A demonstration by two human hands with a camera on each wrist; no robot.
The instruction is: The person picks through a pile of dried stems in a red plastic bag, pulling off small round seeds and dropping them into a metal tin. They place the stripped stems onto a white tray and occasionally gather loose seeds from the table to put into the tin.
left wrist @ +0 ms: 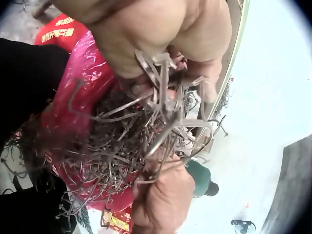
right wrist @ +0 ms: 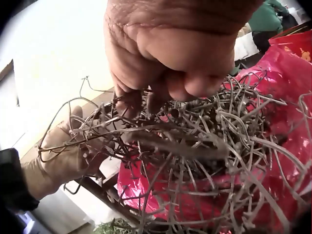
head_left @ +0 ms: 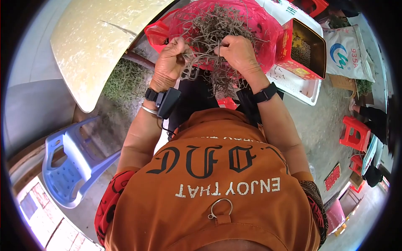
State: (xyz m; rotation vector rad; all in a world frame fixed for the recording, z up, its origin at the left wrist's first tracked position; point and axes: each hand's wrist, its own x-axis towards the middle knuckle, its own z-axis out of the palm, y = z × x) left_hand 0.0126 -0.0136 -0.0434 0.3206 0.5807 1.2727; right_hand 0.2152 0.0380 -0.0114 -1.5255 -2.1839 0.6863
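Above the near side of the pink bag (head_left: pixel 269 44), both hands work at the dried stems (head_left: pixel 217 25). The stems form a tangled mass in the bag's mouth, with some strands hanging over its near edge. The left hand (head_left: pixel 169 60) is at the bag's near left; its fingers are curled and grip a small bunch of stems. The right hand (head_left: pixel 239 53) is to the right of the left hand, over the bag; its fingers are curled and pinch stems. The red box (head_left: pixel 286 52), holding small grainy material, stands just right of the bag. The white tray (head_left: pixel 307 95) extends beneath the box. The pale tabletop (head_left: pixel 90 44) lies left of the bag; the blue chair (head_left: pixel 69 175) stands farther off, at the bag's lower left.
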